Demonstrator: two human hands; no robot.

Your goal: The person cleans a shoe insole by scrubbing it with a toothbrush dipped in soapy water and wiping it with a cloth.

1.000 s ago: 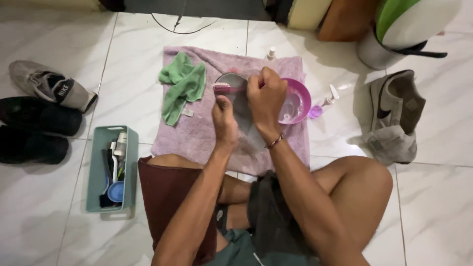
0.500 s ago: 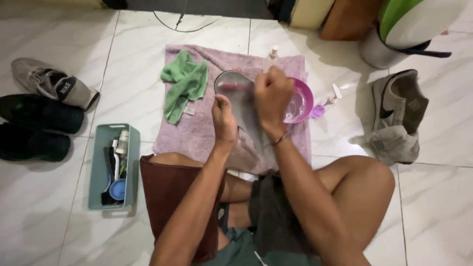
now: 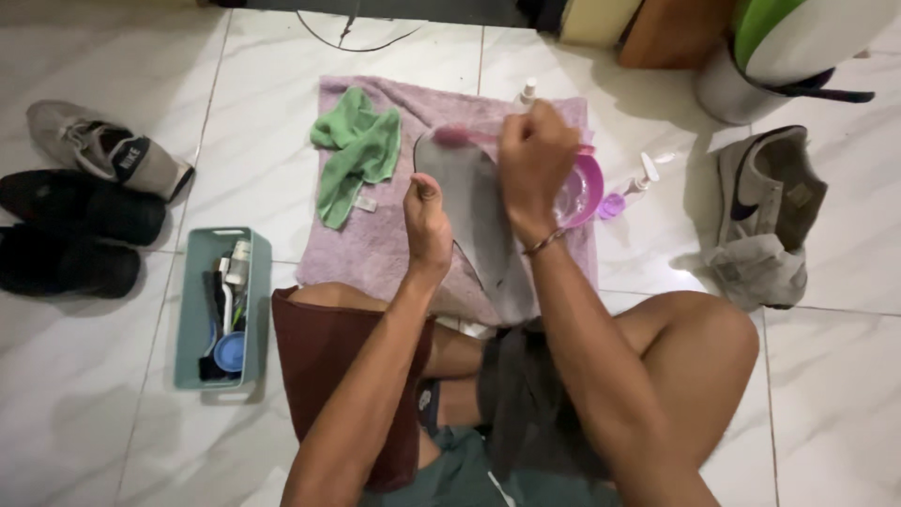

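Moved: the pink brush [image 3: 457, 136] now sits at the insole's far tip, further up than a second ago.
Right hand [image 3: 535, 160]: fisted around the brush handle.
Left hand [image 3: 427, 225]: pinching the grey insole [image 3: 474, 211] edge.
Insole: held above the lilac towel [image 3: 375, 249], beside the pink bowl [image 3: 587, 183].

A home, by the look of it: a white tiled floor [image 3: 113, 413] where a person sits cross-legged, a lilac towel [image 3: 375, 249] spread on the tiles, worn shoes [image 3: 80, 221] and a grey sneaker [image 3: 770, 202] lying about, and a teal caddy [image 3: 223, 310] of brushes alongside.
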